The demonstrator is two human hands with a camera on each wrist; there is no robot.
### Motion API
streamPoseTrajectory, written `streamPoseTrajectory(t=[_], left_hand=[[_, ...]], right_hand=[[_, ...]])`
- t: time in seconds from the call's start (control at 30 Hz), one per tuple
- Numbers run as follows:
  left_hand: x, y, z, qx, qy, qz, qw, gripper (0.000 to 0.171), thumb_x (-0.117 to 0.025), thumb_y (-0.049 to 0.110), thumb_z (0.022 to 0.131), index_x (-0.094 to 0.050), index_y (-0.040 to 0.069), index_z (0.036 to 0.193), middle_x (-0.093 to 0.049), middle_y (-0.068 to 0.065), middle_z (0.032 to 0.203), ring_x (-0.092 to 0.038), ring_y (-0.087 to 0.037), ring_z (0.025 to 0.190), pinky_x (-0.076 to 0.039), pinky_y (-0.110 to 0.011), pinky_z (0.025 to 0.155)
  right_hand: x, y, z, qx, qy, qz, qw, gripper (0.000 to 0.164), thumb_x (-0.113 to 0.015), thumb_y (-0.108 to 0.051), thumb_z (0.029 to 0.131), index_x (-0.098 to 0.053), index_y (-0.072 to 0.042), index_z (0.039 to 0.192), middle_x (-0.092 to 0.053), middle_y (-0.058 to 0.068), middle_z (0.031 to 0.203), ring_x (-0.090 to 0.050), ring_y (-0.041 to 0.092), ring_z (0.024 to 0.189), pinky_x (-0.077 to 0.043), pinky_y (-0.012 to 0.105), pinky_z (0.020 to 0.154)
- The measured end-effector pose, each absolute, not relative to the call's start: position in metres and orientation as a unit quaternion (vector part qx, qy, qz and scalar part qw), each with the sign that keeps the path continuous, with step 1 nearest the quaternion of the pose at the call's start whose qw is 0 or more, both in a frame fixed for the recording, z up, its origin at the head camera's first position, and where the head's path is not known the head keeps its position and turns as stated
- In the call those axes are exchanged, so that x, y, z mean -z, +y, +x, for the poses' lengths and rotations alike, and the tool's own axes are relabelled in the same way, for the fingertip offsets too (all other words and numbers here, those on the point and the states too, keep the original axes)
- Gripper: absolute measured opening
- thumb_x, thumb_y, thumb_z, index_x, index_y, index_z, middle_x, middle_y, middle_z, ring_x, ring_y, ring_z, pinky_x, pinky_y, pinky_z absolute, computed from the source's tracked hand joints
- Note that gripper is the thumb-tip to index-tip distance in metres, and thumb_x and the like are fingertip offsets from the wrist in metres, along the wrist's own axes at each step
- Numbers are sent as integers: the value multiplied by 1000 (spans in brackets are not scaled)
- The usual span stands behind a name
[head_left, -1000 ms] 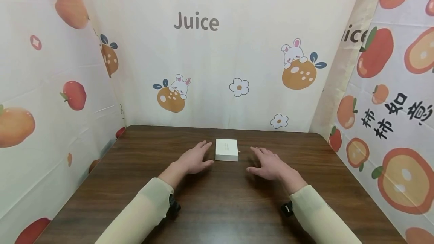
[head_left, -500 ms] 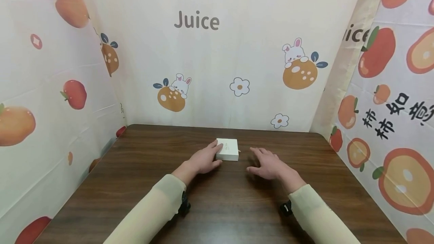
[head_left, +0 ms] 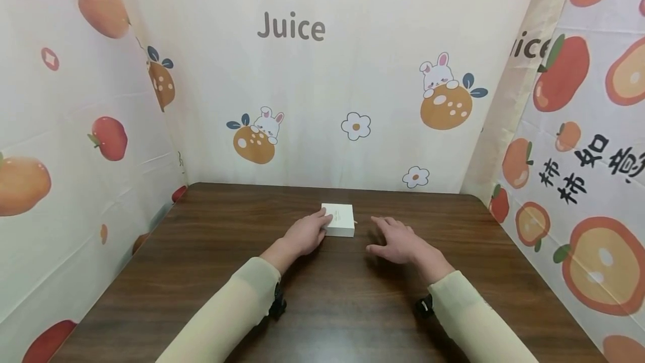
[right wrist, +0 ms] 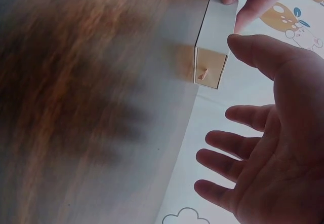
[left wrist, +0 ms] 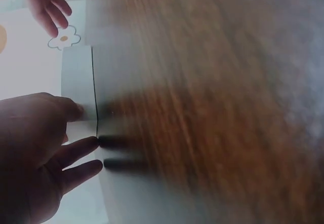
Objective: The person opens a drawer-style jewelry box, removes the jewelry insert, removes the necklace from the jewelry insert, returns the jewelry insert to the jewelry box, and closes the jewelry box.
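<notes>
A small white drawer box (head_left: 342, 218) with tiny gold lettering on its lid lies flat on the brown wooden table. My left hand (head_left: 305, 234) grips the box's left end, its thumb (left wrist: 73, 110) against the near side and some fingertips low by the tabletop. On the box's right end, the right wrist view shows a beige drawer front (right wrist: 215, 64) with a small ribbon tab (right wrist: 203, 74). My right hand (head_left: 396, 242) hovers just right of that end, fingers spread and apart from the box, holding nothing.
The dark wood-grain table (head_left: 332, 307) reaches back to a cream curtain (head_left: 312, 83) printed with fruit, rabbits and flowers. More printed curtain hangs along the left and right sides. Each wrist wears a small black camera.
My left hand has moved right to the box, and its thumb and fingers have closed on the left end. The right hand has stayed nearly still.
</notes>
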State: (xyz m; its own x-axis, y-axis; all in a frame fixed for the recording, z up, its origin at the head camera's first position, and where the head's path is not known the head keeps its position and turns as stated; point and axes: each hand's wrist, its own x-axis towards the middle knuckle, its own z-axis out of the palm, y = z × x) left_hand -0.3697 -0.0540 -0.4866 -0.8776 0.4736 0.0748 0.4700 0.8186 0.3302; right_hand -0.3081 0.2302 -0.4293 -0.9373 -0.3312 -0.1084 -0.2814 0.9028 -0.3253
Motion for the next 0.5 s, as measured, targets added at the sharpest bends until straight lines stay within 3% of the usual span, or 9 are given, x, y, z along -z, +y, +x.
streamPoseTrajectory(t=[0.23, 0.5], left_hand=[[465, -56, -347, -178, 953, 245, 3, 50, -60, 17, 112, -57, 13, 161, -44, -17, 174, -52, -32, 156, -48, -49, 124], [499, -56, -367, -154, 956, 251, -19, 50, -64, 20, 110, -60, 17, 160, -49, -17, 171, -56, -31, 153, -53, -51, 119]], right_hand=[[428, 229, -310, 154, 972, -157, 82, 86, -74, -48, 102, -38, -9, 170, -42, 26, 171, -40, 50, 158, -29, 77, 127], [432, 225, -311, 158, 972, -155, 84, 83, -74, -46, 103, -40, -8, 169, -43, 27, 170, -40, 49, 158, -29, 77, 127]])
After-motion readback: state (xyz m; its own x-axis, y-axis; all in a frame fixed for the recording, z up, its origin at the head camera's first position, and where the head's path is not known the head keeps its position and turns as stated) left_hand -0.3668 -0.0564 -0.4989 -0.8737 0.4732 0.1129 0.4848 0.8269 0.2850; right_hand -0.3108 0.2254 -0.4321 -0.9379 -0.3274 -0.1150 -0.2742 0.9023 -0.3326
